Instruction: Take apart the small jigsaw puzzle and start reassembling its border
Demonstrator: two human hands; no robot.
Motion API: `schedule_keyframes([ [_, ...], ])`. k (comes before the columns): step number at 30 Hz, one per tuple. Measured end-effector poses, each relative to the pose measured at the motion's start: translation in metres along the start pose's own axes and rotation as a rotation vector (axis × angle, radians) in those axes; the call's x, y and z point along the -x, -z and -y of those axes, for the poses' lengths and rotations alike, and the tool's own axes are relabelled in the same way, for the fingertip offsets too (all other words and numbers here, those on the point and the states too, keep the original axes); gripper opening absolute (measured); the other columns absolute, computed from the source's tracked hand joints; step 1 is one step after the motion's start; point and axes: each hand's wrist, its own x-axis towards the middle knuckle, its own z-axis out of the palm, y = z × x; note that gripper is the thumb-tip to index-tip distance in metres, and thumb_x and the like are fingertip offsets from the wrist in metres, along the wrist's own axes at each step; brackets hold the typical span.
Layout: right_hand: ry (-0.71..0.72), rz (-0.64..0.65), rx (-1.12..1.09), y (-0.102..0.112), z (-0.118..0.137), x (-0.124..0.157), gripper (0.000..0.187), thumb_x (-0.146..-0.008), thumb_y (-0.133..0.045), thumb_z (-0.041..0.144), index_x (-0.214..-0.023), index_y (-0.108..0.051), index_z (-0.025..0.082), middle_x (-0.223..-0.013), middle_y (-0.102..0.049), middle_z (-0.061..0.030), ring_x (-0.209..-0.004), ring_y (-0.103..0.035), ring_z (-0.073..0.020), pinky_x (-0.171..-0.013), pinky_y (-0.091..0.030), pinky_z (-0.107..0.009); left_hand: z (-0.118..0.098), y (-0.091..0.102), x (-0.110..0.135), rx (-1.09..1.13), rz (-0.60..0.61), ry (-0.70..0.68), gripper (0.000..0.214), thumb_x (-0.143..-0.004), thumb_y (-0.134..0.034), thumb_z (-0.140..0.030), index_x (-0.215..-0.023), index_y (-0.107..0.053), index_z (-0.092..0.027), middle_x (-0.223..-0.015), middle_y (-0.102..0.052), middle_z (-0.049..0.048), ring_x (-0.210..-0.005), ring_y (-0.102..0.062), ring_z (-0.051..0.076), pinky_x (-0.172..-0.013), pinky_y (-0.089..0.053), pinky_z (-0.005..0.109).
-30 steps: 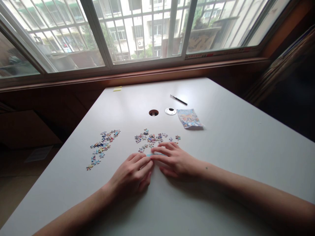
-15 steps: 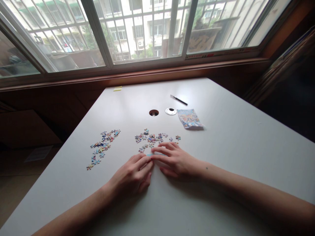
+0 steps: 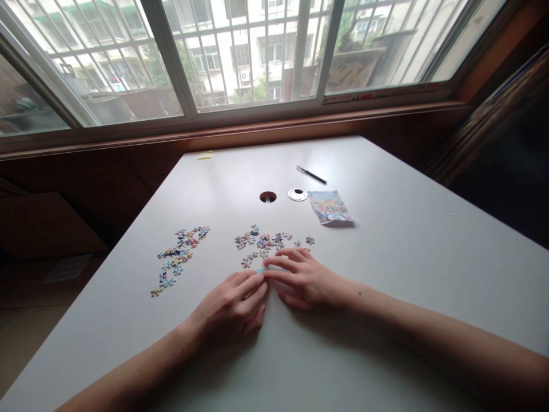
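Observation:
A narrow light-blue strip, seemingly joined jigsaw pieces (image 3: 259,271), lies on the white table (image 3: 412,252), mostly covered by my fingers. My left hand (image 3: 235,301) is closed, its fingers pressed together at the strip's left end; what they pinch is hidden. From the right, my right hand (image 3: 305,279) reaches over the strip with fingers stretched out and apart, fingertips resting on or beside it. The two hands meet at the index fingers. Just beyond them is a loose cluster of jigsaw pieces (image 3: 265,241).
Another pile of jigsaw pieces (image 3: 175,253) spreads out on the left. Farther back are a creased picture sheet (image 3: 331,207), a metal grommet cover (image 3: 297,195), a round cable hole (image 3: 268,197) and a black pen (image 3: 311,174). A yellow sticker (image 3: 205,155) marks the far edge.
Both hands stay at the light-blue strip. My left hand's lower fingers have shifted very slightly; the loose pieces have not moved.

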Motion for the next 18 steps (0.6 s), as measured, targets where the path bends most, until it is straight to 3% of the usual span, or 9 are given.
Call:
schedule_keyframes([
  [10,0.003,-0.006,0.008,0.0009,0.0006,-0.0001,0.043,-0.093,-0.053,0.026,-0.136,-0.053,0.024,-0.136,-0.057,-0.0076,-0.122,-0.043,-0.0279,-0.101,-0.036,-0.044,-0.0021,0.004,-0.0052,0.011,0.049,0.032,0.027,-0.088,-0.053,-0.015,-0.113,-0.062,-0.011,-0.109,-0.065,0.013,-0.109,-0.06,0.025,-0.094,-0.056,0.042],
  [18,0.006,-0.004,0.01,0.0014,0.0005,-0.0003,0.044,-0.092,-0.054,0.026,-0.136,-0.053,0.024,-0.136,-0.057,-0.008,-0.121,-0.043,-0.0282,-0.101,-0.035,-0.045,-0.0036,0.0033,-0.0052,0.019,0.014,0.031,0.025,-0.088,-0.052,-0.014,-0.11,-0.063,-0.011,-0.104,-0.066,0.0134,-0.106,-0.06,0.026,-0.092,-0.057,0.042],
])
